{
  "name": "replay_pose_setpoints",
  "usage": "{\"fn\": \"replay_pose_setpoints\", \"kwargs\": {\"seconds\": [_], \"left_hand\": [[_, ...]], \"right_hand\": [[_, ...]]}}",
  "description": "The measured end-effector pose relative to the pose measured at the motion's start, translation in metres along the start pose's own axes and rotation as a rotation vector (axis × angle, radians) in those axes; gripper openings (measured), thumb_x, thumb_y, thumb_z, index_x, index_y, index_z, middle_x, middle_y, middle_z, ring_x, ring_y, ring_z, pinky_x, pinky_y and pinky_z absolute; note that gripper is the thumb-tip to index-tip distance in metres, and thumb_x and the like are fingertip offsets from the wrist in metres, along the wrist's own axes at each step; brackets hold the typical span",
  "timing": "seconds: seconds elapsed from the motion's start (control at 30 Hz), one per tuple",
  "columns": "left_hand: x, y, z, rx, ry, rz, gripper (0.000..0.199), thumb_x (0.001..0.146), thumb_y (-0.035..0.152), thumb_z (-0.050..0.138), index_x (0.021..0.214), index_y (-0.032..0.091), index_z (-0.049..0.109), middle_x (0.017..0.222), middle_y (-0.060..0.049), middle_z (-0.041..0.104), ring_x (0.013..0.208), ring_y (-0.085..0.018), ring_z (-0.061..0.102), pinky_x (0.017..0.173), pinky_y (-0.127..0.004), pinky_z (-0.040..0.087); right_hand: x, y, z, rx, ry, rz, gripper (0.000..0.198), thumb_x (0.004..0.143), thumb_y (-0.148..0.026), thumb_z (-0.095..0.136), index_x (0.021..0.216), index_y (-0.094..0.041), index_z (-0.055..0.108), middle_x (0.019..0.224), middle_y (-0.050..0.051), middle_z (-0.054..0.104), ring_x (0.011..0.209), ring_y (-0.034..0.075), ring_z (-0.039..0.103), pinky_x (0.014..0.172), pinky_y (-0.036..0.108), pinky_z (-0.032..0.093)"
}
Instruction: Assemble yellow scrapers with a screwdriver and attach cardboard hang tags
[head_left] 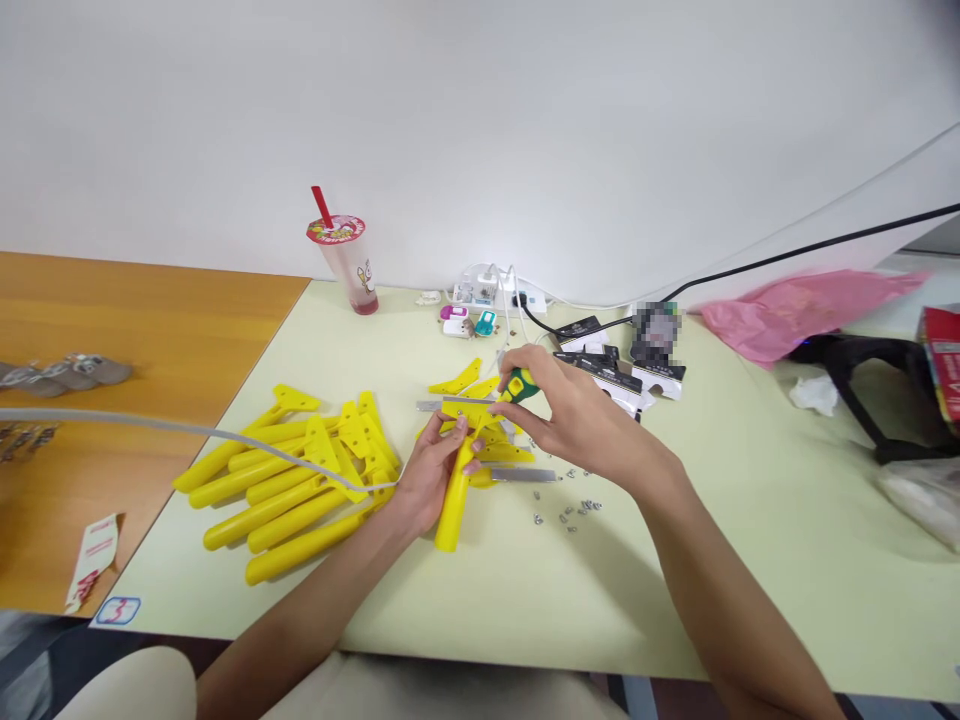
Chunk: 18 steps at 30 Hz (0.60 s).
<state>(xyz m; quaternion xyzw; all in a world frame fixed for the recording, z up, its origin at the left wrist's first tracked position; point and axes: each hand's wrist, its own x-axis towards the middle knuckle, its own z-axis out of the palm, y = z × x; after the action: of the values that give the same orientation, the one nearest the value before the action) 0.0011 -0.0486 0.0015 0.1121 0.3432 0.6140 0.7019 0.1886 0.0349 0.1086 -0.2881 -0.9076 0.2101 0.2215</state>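
Observation:
My left hand (435,468) is closed around a yellow scraper (453,510), near its head, with the handle pointing down toward me. In my right hand (556,405) is a green and yellow screwdriver (519,386), its tip hidden at the scraper's head, where a metal blade edge shows. Beneath and behind the hands lie loose yellow head pieces (456,378) and a metal blade (525,475). Small silver screws or nuts (589,506) are scattered to the right of the scraper.
Yellow scraper handles (289,500) are piled at left, with a grey cord (225,433) crossing over. Behind stand a drink cup (352,265) and a power strip (480,292). Black and white packets (600,370), a pink bag (787,310) and a black frame (862,390) lie right.

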Motion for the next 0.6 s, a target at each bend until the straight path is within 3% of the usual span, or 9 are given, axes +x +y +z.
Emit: {"fn": "replay_pose_setpoints", "kwargs": {"seconds": [0.17, 0.33, 0.5, 0.6], "left_hand": [[-0.0006, -0.0011, -0.0006, -0.013, 0.000, -0.015, 0.040, 0.082, 0.026, 0.094, 0.094, 0.021, 0.057, 0.095, 0.001, 0.059, 0.074, -0.009, 0.058, 0.051, -0.019, 0.042], [-0.0008, 0.0014, 0.0002, -0.008, 0.006, -0.007, 0.042, 0.080, 0.027, 0.095, 0.096, 0.021, 0.057, 0.095, 0.001, 0.061, 0.074, -0.009, 0.059, 0.051, -0.019, 0.042], [-0.0013, 0.0035, 0.0026, -0.008, 0.015, -0.004, 0.044, 0.079, 0.027, 0.097, 0.096, 0.021, 0.057, 0.097, 0.001, 0.062, 0.073, -0.009, 0.059, 0.051, -0.018, 0.042], [-0.0015, 0.0042, 0.0032, -0.006, 0.003, 0.003, 0.042, 0.080, 0.027, 0.096, 0.096, 0.021, 0.057, 0.099, 0.001, 0.063, 0.073, -0.009, 0.059, 0.052, -0.019, 0.043]], "right_hand": [[-0.0010, -0.0004, -0.0024, 0.052, -0.058, -0.007, 0.038, 0.106, -0.023, 0.055, 0.141, -0.030, 0.044, 0.139, 0.010, 0.064, 0.111, 0.027, 0.070, 0.089, 0.040, 0.057], [0.0000, 0.0012, -0.0014, -0.029, 0.015, -0.042, 0.033, 0.108, -0.033, 0.057, 0.139, -0.029, 0.046, 0.133, 0.011, 0.067, 0.102, 0.027, 0.072, 0.089, 0.041, 0.056], [-0.0004, -0.0008, -0.0029, 0.046, -0.021, -0.015, 0.039, 0.105, -0.024, 0.056, 0.142, -0.028, 0.042, 0.142, 0.013, 0.061, 0.115, 0.028, 0.069, 0.094, 0.042, 0.057], [-0.0005, -0.0005, -0.0014, 0.038, 0.015, -0.017, 0.036, 0.107, -0.028, 0.057, 0.141, -0.029, 0.045, 0.136, 0.012, 0.065, 0.107, 0.028, 0.071, 0.091, 0.043, 0.058]]}}
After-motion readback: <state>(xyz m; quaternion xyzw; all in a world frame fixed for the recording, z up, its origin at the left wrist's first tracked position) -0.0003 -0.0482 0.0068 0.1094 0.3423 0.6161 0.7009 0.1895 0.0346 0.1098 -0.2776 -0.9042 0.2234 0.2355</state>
